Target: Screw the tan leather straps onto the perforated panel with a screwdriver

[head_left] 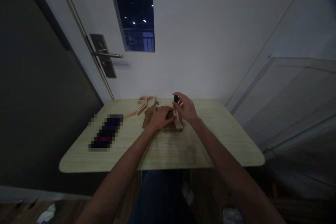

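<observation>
My right hand pinches the black handle of a screwdriver, held upright with its lower end over a pale wooden piece. My left hand lies on a brown board, its thumb and fingertips closed against the side of that wooden piece. The wooden piece rests near the right edge of the board. Where the screwdriver's tip meets the wood is too small to make out. Just behind my left hand is a small heap of dark screws.
More curved pale wooden pieces lie at the back left of the light wooden table. A pixelated dark object lies at the left. The table's back edge meets a white door with a metal handle.
</observation>
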`<state>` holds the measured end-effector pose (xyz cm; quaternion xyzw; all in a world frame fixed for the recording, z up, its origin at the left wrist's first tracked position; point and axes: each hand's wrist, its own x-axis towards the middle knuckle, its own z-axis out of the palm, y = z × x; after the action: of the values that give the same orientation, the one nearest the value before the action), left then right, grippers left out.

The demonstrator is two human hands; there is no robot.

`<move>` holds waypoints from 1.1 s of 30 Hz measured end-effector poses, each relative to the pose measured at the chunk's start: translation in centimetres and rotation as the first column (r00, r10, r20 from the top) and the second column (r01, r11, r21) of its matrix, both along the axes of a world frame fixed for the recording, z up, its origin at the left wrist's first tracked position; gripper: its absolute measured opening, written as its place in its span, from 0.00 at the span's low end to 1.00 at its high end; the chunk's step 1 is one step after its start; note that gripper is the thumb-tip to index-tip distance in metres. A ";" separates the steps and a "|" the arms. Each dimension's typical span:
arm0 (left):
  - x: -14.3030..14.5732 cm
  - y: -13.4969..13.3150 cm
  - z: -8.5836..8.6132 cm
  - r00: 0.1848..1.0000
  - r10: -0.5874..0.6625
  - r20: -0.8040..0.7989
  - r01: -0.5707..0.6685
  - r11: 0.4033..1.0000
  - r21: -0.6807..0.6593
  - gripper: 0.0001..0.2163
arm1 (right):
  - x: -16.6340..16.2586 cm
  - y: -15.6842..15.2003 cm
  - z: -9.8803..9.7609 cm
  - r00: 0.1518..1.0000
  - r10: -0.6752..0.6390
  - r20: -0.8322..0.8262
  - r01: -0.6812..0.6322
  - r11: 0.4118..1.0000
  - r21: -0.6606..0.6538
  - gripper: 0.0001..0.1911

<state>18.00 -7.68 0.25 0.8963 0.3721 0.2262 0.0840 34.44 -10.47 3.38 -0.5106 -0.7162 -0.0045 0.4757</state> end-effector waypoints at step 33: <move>0.0 0.1 -0.1 1.000 0.004 0.023 -0.004 1.000 0.008 0.17 | -0.4 -0.1 0.1 0.963 0.119 -0.243 -0.155 0.978 -0.138 0.21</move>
<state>17.98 -7.57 0.11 0.8932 0.3719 0.2382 0.0841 34.06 -10.56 3.46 -0.4923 -0.6872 0.1443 0.5143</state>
